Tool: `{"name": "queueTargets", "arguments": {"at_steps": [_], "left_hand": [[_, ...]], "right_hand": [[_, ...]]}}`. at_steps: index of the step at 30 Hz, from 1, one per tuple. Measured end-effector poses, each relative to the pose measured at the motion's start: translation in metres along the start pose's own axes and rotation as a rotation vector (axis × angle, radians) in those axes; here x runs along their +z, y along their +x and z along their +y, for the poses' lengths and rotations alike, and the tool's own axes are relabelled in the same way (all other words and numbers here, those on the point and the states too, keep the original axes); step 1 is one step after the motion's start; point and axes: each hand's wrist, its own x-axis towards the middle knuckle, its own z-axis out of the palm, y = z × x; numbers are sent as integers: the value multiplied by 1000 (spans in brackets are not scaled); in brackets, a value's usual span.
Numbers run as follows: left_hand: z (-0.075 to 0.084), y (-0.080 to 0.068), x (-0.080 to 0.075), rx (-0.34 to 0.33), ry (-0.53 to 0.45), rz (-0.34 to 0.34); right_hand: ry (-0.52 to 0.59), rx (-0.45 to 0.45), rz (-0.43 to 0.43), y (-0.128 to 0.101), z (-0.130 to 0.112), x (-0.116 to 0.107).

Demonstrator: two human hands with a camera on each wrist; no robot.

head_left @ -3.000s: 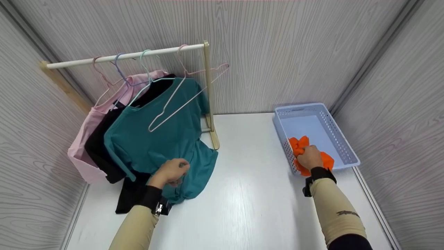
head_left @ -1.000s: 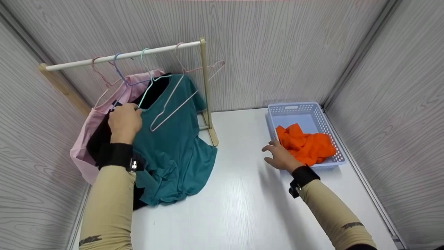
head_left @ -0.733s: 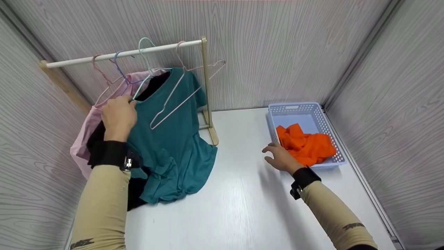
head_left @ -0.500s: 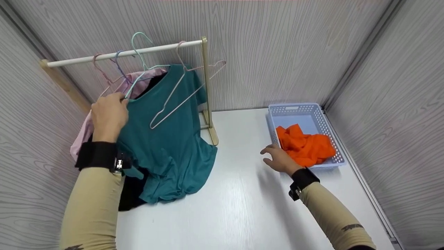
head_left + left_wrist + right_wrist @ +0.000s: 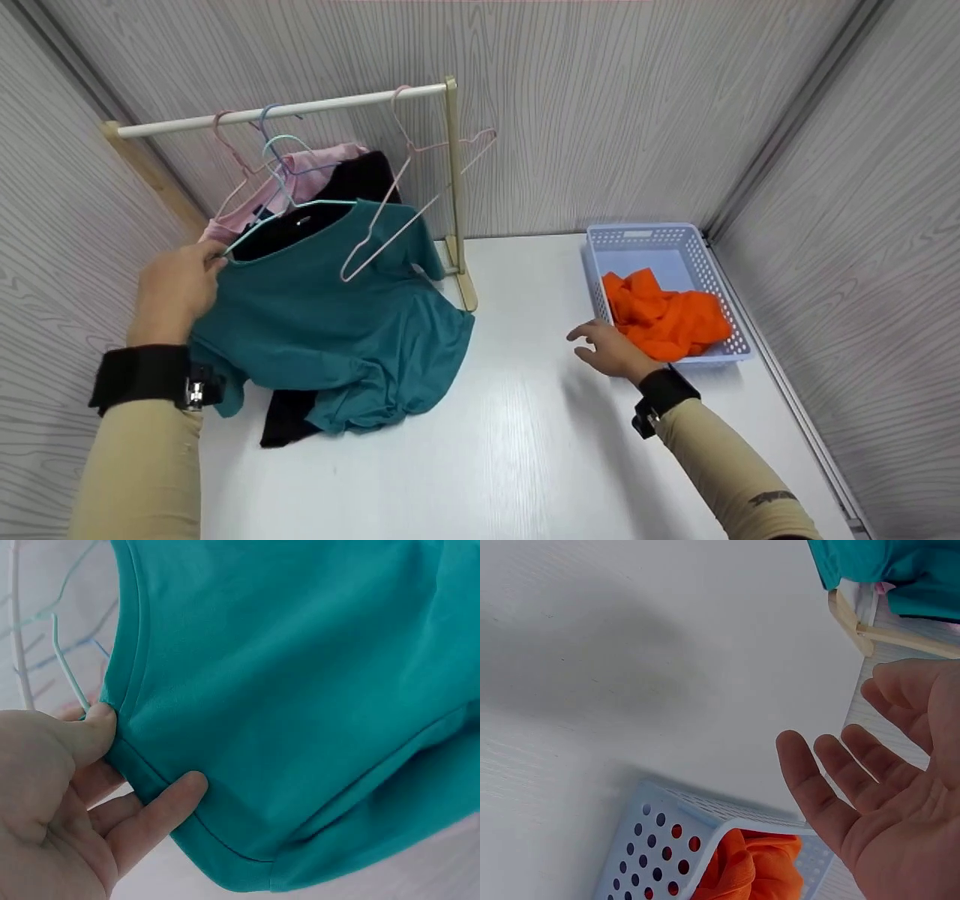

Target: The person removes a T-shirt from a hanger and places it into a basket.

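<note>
In the head view my left hand [image 5: 176, 289] pinches the shoulder of a teal shirt [image 5: 315, 315] at its neckline. A mint wire hanger [image 5: 287, 201] runs inside the shirt, its hook below the rail and off it. The left wrist view shows thumb and fingers on the collar edge of the teal fabric [image 5: 262, 690], where the hanger wire [image 5: 69, 667] enters. My right hand [image 5: 611, 349] hovers beside the blue basket [image 5: 667, 259] with fingers loosely bent and nothing in them. Crumpled orange cloth [image 5: 667, 315] lies in that basket.
A clothes rack with a white rail [image 5: 352, 100] stands at the back left. On it hang a pink shirt [image 5: 330, 157], a black garment [image 5: 367, 180] and a bare pink hanger [image 5: 379, 217] that overlaps the teal shirt. Grey wood-grain walls enclose the white table [image 5: 525, 450].
My left hand has lifted the mint hanger off the rail and drawn it left and down with the teal shirt. Earlier, my right hand let go of the orange cloth in the basket and moved left.
</note>
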Motion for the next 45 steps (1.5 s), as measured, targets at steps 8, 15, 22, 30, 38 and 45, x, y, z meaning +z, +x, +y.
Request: {"name": "queueTargets", "arguments": {"at_steps": [8, 15, 22, 30, 38, 45], "left_hand": [[-25, -11, -1, -35, 29, -83], [-50, -20, 2, -79, 42, -101], [-61, -25, 4, -37, 58, -154], [-48, -19, 14, 76, 12, -202], [-11, -11, 21, 220, -19, -181], [43, 3, 34, 351, -64, -31]], "right_hand": [[22, 72, -52, -5, 2, 1], [50, 92, -58, -9, 4, 2], [35, 78, -56, -10, 4, 3], [33, 76, -74, -6, 0, 4], [51, 96, -74, -3, -5, 2], [76, -11, 53, 7, -23, -16]]}}
